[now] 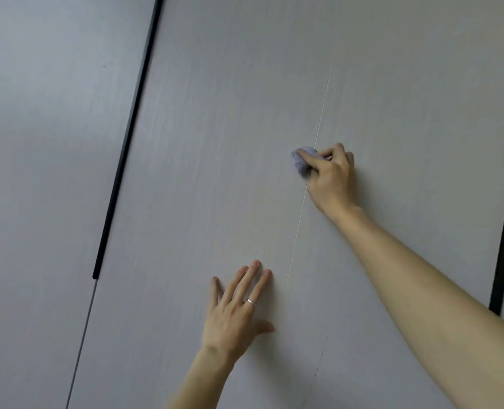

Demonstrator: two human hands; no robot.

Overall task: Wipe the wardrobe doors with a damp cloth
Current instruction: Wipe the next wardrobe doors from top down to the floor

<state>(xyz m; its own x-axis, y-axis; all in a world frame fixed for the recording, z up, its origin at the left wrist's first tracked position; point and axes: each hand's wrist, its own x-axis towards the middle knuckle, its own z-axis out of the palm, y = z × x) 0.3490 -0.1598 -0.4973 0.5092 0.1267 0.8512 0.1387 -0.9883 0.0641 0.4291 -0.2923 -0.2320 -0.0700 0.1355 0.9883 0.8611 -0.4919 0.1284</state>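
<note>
- Right hand (331,178) grips a bunched lilac cloth (301,160), fingers curled round it, pressing it on the wardrobe doors (215,143) at a thin vertical seam (318,128).
- Left hand (236,308), wearing a ring (251,301), lies flat lower down, fingers straight and spread.
- Black strip handles (126,143) edge the pale grey, faintly grained panels.

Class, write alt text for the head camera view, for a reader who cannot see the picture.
A person's right hand presses a bunched lilac cloth against a pale grey wardrobe door, at the thin seam between two doors. The left hand, wearing a ring, rests flat on the door below. A black strip runs down the left.
</note>
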